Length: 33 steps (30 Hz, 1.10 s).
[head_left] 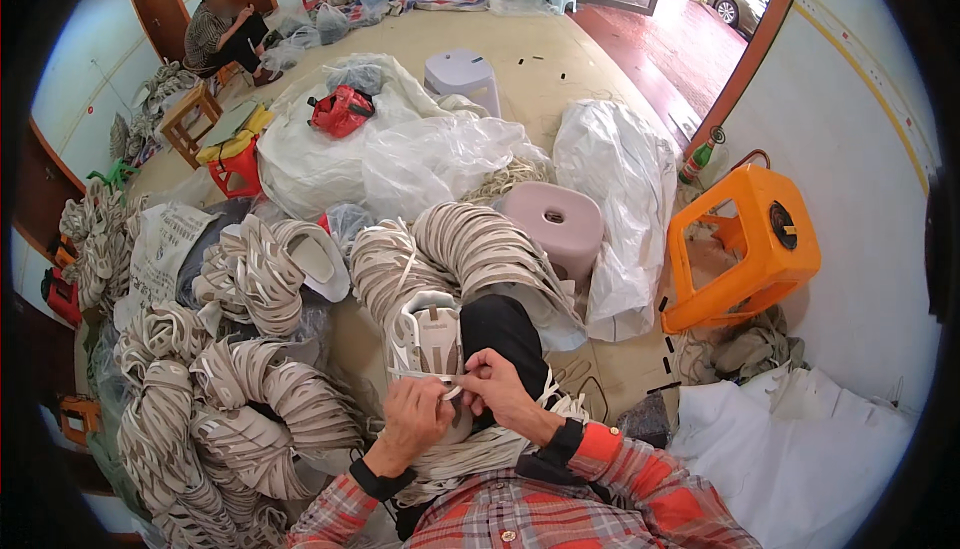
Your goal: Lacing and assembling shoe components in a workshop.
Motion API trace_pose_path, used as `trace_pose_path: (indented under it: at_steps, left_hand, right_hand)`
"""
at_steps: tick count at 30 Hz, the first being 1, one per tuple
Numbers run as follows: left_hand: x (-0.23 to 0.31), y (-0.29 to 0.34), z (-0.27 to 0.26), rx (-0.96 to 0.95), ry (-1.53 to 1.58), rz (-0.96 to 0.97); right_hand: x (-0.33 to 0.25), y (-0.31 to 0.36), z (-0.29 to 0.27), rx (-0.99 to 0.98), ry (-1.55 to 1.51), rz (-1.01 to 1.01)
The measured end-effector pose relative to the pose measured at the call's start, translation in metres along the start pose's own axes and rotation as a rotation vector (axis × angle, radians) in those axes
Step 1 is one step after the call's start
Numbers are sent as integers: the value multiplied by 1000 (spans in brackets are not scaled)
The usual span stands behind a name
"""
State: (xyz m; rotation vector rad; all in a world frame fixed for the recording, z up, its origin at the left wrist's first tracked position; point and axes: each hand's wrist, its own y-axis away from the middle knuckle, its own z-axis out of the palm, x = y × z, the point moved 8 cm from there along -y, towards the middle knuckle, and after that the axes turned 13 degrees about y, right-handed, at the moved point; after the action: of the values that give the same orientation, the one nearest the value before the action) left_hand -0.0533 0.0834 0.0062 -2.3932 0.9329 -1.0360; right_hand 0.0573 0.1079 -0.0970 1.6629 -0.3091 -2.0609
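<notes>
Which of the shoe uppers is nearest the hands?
The pale upper left of the black trouser leg, with the left hand and right hand over it; the others sit in curved stacks.

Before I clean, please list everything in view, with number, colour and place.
Shoe upper: 1, beige, lower centre
Lace: 1, white, across this upper
Stacked uppers: many, beige-grey, centre and left
Large stool: 1, orange, right
Low stools: 2, lilac, centre
Other stools: at least 2, red, left and far back
Wooden stool: 1, brown, back left
Plastic sheets: several, white, centre
Bag: 1, red, on these sheets
Cloth: count unclear, white, lower right
Bottle: 1, green, right
Car: 1, greyish, outside
Other person: 1, dark clothing, back left
Left hand: 1, bare, at lace
Right hand: 1, bare, at lace
</notes>
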Motion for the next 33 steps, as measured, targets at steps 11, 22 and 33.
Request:
trace_pose_path:
  at_steps: [11,22,33]
  left_hand:
    - [17,5,26,-311,100,-246]
    - [10,-1,0,-129,43,-84]
    - [-41,-25,-2,-419,120,-245]
  right_hand:
    - [4,25,-15,0,-103,239]
    - [-37,15,10,-85,1351,-618]
    - [-32,17,13,-4,1450,-610]
